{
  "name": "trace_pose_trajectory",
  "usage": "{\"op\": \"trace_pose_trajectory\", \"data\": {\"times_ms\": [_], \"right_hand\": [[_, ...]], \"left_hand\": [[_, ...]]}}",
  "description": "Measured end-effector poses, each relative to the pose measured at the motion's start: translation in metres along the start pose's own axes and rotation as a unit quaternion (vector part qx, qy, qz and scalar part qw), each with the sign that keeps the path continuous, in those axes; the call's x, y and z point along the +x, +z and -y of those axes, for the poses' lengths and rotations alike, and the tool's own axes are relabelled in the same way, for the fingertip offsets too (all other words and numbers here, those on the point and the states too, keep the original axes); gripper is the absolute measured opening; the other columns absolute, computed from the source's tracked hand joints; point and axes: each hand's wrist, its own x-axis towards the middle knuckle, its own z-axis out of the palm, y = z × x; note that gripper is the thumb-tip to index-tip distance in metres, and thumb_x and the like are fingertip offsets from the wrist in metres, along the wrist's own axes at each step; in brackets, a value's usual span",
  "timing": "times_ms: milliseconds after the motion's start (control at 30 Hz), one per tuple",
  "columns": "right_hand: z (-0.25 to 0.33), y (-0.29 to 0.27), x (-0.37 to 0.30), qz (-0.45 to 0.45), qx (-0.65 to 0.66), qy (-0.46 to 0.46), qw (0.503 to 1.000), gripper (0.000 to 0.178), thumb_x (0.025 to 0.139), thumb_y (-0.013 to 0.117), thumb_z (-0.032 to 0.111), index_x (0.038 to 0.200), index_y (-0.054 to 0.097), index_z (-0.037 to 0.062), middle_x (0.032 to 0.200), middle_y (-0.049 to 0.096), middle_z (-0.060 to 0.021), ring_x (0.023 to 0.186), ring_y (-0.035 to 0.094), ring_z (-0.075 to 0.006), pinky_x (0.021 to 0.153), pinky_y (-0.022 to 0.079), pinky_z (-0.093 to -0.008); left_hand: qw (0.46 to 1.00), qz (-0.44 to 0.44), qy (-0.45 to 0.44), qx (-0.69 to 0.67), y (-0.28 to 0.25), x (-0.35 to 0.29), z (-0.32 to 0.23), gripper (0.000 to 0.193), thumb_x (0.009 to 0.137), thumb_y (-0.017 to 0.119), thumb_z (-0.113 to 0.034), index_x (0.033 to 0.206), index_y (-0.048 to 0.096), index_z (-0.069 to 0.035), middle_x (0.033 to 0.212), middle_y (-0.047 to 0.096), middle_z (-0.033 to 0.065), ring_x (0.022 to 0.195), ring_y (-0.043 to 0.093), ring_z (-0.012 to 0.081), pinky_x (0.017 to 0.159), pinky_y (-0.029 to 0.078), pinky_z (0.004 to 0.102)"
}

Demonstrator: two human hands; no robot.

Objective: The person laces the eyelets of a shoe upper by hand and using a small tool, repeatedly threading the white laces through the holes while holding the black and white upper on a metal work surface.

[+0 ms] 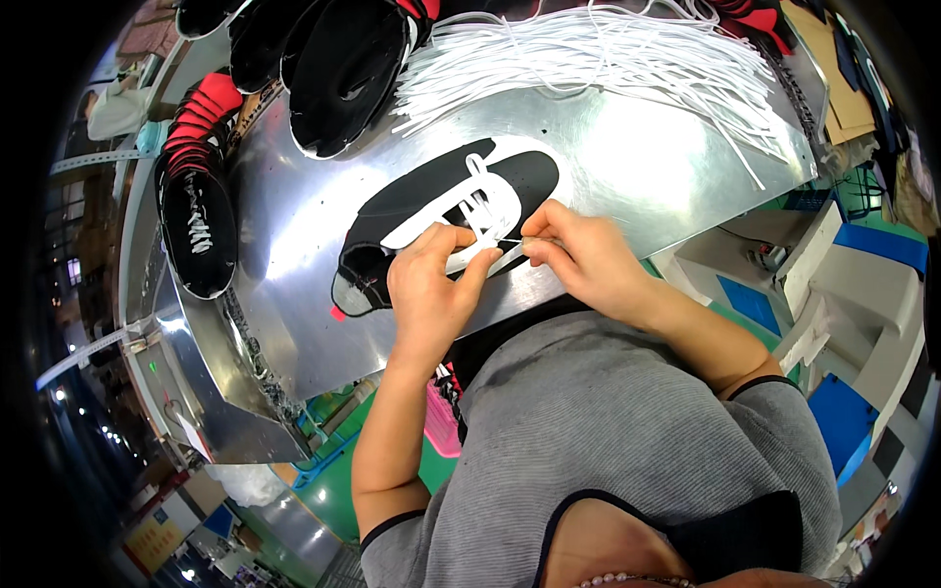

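Note:
A black shoe upper (404, 203) with a white lacing panel lies on the metal table, its toe toward the upper right. White shoelace (477, 208) crosses the panel, and a loop of it stands up at the far side. My left hand (431, 286) is closed in a pinch on the upper's near lacing edge. To its right, my right hand (586, 257) pinches a thin white lace end between thumb and forefinger. That end runs toward my left fingertips. My fingers hide part of the near edge and its eyelets.
Loose white laces (588, 51) lie in a large bundle at the table's (294, 338) far side. Black uppers (343, 83) are piled at the far left, beside a nested red-and-black row of uppers (199, 230). A light-coloured machine or cabinet (863, 304) stands off to the right.

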Motion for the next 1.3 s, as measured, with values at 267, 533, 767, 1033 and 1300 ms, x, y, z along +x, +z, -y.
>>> {"op": "trace_pose_trajectory", "data": {"times_ms": [267, 533, 767, 1033, 1300], "right_hand": [[-0.002, 0.032, 0.014, 0.003, -0.088, -0.019, 0.996, 0.02, 0.095, 0.058, 0.015, 0.106, 0.046, 0.0034, 0.085, 0.066, -0.0172, 0.076, 0.066, -0.0366, 0.066, 0.051, -0.0424], [0.002, -0.068, -0.015, -0.024, -0.06, 0.08, 0.995, 0.017, 0.091, 0.062, 0.007, 0.107, 0.058, 0.0035, 0.082, 0.068, -0.0132, 0.067, 0.065, -0.0209, 0.057, 0.049, -0.0298], [0.04, -0.004, 0.018, 0.057, -0.23, -0.308, 0.922, 0.023, 0.08, 0.063, 0.003, 0.102, 0.059, 0.0012, 0.082, 0.067, -0.0092, 0.071, 0.067, -0.0264, 0.06, 0.052, -0.0351], [0.036, 0.003, 0.046, 0.193, -0.255, -0.109, 0.941, 0.024, 0.085, 0.066, 0.012, 0.105, 0.058, 0.0022, 0.086, 0.068, -0.0124, 0.082, 0.067, -0.0304, 0.069, 0.05, -0.0406], [0.044, -0.006, 0.056, 0.259, -0.16, 0.005, 0.953, 0.031, 0.082, 0.072, 0.014, 0.109, 0.062, 0.0036, 0.093, 0.07, -0.0126, 0.087, 0.067, -0.0282, 0.075, 0.05, -0.0369]], "left_hand": [[0.993, -0.047, 0.111, 0.001, 0.004, -0.011, 0.007, 0.018, 0.076, 0.077, -0.008, 0.084, 0.063, -0.001, 0.079, 0.063, 0.0117, 0.07, 0.063, 0.0297, 0.062, 0.048, 0.0371], [0.962, -0.107, 0.179, 0.178, -0.009, -0.039, 0.003, 0.016, 0.073, 0.077, -0.004, 0.082, 0.064, -0.006, 0.07, 0.055, 0.0062, 0.064, 0.054, 0.0247, 0.057, 0.042, 0.0355], [0.933, -0.134, 0.256, 0.213, 0.0, -0.039, -0.001, 0.015, 0.071, 0.073, -0.005, 0.084, 0.066, -0.005, 0.068, 0.051, 0.0034, 0.063, 0.055, 0.0202, 0.056, 0.041, 0.0328], [0.944, -0.113, 0.252, 0.18, 0.003, -0.043, 0.006, 0.02, 0.07, 0.076, -0.005, 0.087, 0.065, -0.004, 0.069, 0.052, 0.0065, 0.063, 0.054, 0.0247, 0.055, 0.042, 0.0346], [0.949, -0.092, 0.256, 0.161, 0.003, -0.039, 0.011, 0.015, 0.075, 0.073, -0.009, 0.088, 0.067, -0.006, 0.07, 0.05, 0.0038, 0.066, 0.054, 0.0201, 0.057, 0.042, 0.0327]]}}
